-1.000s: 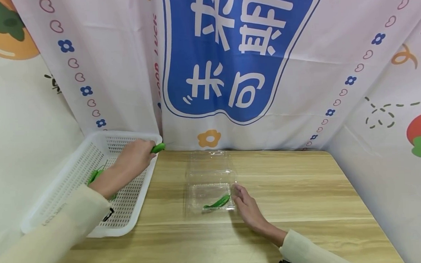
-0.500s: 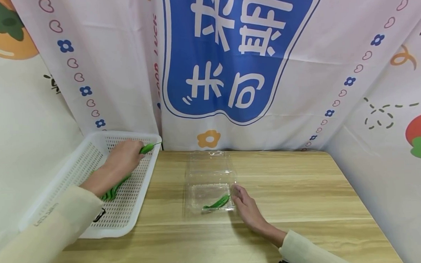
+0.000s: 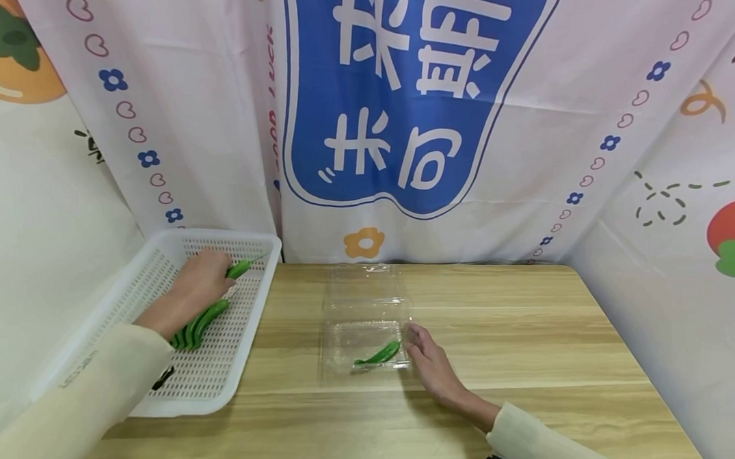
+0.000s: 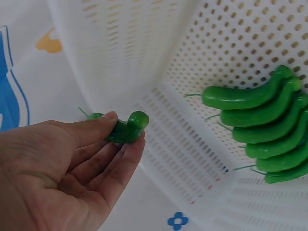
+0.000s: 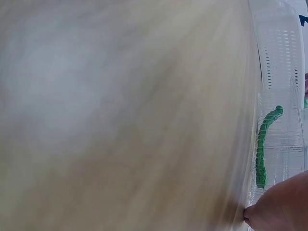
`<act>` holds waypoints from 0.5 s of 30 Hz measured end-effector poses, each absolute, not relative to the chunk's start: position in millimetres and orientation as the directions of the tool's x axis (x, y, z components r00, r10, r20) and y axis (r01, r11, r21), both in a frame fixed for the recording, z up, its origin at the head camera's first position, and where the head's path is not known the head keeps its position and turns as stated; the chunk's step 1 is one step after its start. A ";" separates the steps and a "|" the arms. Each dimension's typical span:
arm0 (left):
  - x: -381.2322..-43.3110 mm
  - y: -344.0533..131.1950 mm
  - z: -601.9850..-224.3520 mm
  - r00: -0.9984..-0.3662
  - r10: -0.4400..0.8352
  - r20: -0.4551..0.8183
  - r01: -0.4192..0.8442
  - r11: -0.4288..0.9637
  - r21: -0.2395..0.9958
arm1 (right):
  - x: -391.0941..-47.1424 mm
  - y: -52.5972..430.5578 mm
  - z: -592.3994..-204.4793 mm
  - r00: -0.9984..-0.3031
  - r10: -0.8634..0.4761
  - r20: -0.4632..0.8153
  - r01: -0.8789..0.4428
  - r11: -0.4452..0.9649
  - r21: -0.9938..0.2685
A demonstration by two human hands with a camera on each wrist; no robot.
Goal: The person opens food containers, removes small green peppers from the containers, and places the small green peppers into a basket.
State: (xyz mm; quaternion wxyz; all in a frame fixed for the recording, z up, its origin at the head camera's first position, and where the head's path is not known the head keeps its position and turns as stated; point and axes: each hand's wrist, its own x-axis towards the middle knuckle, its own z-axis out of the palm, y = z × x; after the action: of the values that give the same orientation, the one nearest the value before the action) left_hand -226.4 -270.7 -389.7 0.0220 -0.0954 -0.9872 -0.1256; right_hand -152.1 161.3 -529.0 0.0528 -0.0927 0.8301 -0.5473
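My left hand (image 3: pixel 199 285) pinches a green chili pepper (image 3: pixel 240 268) between thumb and fingers, held above the white basket; its thin stem points up to the right. The left wrist view shows this pepper's rounded end (image 4: pixel 138 120) poking out past the fingertips. Several more green chili peppers (image 4: pixel 245 98) lie side by side in the basket (image 3: pixel 244 358), partly covered by the left arm in the head view. My right hand (image 3: pixel 433 363) rests against the right side of a clear plastic clamshell box (image 3: pixel 347 336), lid raised. One green chili pepper (image 3: pixel 379 353) lies slantwise inside the box.
The basket stands on the left of the wooden table (image 3: pixel 507 333), with the box right of it near the middle. A printed cloth (image 3: pixel 525 161) hangs close behind the table, and more cloth lines both sides.
My left hand has moved left and toward me, carrying its pepper from the basket's right rim to above the inside. More of the basket's peppers show. The right hand and box have stayed put.
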 end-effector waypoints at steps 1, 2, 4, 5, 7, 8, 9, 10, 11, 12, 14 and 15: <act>-226.6 -272.5 -391.4 -0.981 0.183 0.066 0.194 0.950 0.246 | -152.2 161.3 -529.1 -0.977 -0.212 0.014 -0.096 0.384 -0.918; -226.7 -274.5 -393.0 -0.981 0.183 0.061 0.192 0.950 0.248 | -152.3 161.3 -529.2 -0.977 -0.212 0.014 -0.097 0.385 -0.918; -227.1 -277.4 -396.1 -0.982 0.182 0.051 0.189 0.951 0.247 | -152.4 161.6 -529.3 -0.977 -0.213 0.016 -0.098 0.383 -0.919; -227.7 -278.5 -397.8 -0.983 0.179 0.046 0.185 0.952 0.243 | -152.5 161.8 -529.3 -0.977 -0.213 0.017 -0.099 0.382 -0.919; -229.3 -280.8 -401.8 -0.983 0.179 0.038 0.182 0.956 0.230 | -152.4 162.1 -529.0 -0.977 -0.214 0.016 -0.098 0.379 -0.920; -230.0 -282.1 -403.7 -0.983 0.178 0.031 0.181 0.958 0.221 | -152.3 162.2 -528.9 -0.977 -0.215 0.015 -0.098 0.378 -0.921; -230.8 -282.9 -405.9 -0.984 0.175 0.022 0.176 0.960 0.216 | -152.3 162.3 -528.7 -0.976 -0.216 0.016 -0.098 0.377 -0.921; -231.9 -283.7 -408.4 -0.985 0.172 0.010 0.170 0.963 0.211 | -152.2 162.3 -528.5 -0.976 -0.216 0.015 -0.097 0.377 -0.921; -232.7 -284.8 -410.8 -0.986 0.169 -0.003 0.165 0.965 0.204 | -152.2 162.3 -528.5 -0.976 -0.218 0.014 -0.097 0.377 -0.921; -233.5 -285.8 -412.9 -0.986 0.164 -0.020 0.157 0.966 0.206 | -152.2 162.2 -528.6 -0.976 -0.218 0.013 -0.096 0.376 -0.922; -234.4 -286.8 -416.2 -0.987 0.149 -0.056 0.133 0.967 0.215 | -152.3 162.0 -529.0 -0.975 -0.220 0.014 -0.098 0.374 -0.922; -235.0 -287.3 -417.9 -0.987 0.142 -0.069 0.123 0.967 0.222 | -152.3 161.9 -529.4 -0.975 -0.222 0.015 -0.099 0.373 -0.923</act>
State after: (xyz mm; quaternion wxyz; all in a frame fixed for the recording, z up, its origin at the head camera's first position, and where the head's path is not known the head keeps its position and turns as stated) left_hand -235.0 -287.3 -417.9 -0.0424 -0.0669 -0.9909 -0.1090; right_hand -152.3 161.9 -529.4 0.0558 -0.0969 0.8266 -0.5516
